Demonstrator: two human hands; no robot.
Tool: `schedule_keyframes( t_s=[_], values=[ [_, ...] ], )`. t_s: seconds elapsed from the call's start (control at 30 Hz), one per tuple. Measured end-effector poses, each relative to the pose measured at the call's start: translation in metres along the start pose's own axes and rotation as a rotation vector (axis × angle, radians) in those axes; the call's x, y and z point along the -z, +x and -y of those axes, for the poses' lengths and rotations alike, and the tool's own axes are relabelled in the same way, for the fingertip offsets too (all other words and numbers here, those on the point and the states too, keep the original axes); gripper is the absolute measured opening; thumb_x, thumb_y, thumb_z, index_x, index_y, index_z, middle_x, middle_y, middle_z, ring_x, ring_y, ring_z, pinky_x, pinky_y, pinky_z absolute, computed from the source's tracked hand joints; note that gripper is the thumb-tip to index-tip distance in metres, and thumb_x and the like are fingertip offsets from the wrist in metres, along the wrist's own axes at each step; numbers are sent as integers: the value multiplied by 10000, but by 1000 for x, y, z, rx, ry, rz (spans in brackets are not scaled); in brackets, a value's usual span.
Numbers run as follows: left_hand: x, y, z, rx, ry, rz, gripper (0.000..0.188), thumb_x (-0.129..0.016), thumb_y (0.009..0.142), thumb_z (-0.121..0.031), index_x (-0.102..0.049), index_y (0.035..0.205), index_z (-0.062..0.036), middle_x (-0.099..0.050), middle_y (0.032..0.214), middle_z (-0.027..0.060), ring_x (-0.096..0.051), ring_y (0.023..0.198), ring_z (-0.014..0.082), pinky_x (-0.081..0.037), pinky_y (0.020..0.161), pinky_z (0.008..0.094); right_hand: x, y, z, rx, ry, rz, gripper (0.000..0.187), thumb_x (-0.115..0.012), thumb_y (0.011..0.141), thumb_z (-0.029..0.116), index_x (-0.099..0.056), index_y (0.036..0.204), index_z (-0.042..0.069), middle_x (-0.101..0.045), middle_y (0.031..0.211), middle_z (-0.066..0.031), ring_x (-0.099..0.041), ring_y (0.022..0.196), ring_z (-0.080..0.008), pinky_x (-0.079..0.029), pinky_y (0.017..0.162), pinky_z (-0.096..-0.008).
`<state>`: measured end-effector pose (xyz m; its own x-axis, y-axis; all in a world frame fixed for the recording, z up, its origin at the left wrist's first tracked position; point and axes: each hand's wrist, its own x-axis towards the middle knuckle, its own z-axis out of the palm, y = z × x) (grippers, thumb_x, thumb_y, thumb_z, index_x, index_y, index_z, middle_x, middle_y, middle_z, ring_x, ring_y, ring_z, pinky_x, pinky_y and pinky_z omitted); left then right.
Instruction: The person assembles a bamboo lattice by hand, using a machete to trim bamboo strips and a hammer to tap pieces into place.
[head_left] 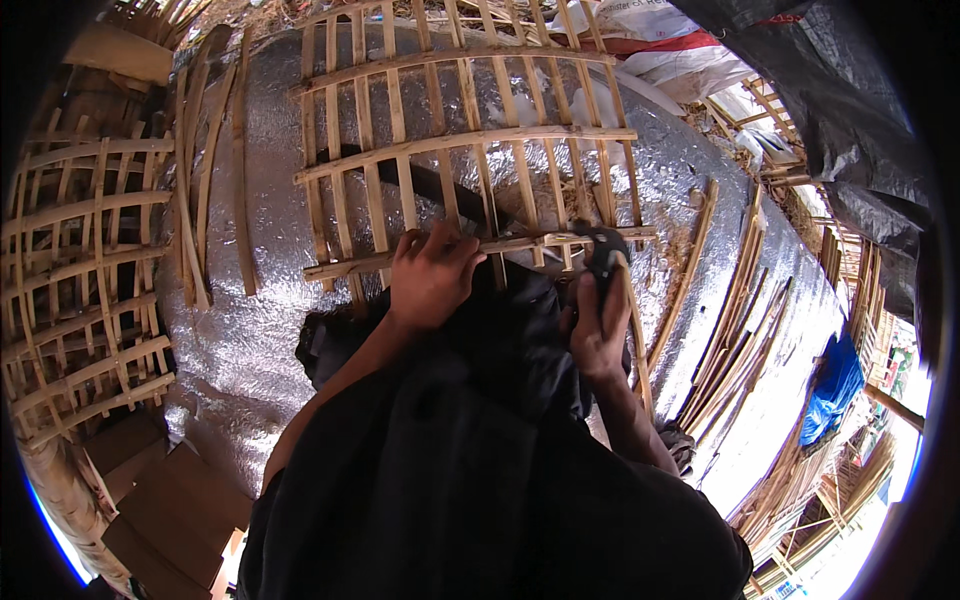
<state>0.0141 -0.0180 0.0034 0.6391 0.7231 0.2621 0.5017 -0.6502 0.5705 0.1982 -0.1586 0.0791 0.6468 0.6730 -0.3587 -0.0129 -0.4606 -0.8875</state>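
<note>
1. Head fisheye: looks down from the wearer's head, upright.
2. Near range: left hand (pixel 437 278), right hand (pixel 600 335) about centre.
3. Torso (pixel 480 480) fills 6 o'clock; lattice (pixel 468 139) toward 12.

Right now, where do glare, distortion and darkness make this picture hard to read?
Head view: glare whitens the right side of the silver sheet; head view: the lattice at left bows near the rim; head view: the black clothing and the right hand's dark tool show little detail.
</note>
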Motion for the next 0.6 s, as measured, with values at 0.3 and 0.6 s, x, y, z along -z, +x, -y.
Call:
schedule_keyframes(
  t_s=[0.3,0.6],
  values=[
    [7,1,0,-42,36,44,153,-788,859,-232,-737,974,-144,-640,1010,33,-670,851,302,-527,821,446,5,10,-45,301,-365,0,410,-650,1000,99,-542,1334,-115,-633,1095,-374,-625,674,-353,-508,543,-416],
    [2,-1,8,-83,21,38,160,-784,867,-248,-754,995,-156,-639,965,25,-672,868,270,-528,783,428,-8,-2,-24,403,-355,-68,226,-556,1052,139,-550,1168,-55,-616,877,-198,-590,638,-344,-479,554,-448]
  ],
)
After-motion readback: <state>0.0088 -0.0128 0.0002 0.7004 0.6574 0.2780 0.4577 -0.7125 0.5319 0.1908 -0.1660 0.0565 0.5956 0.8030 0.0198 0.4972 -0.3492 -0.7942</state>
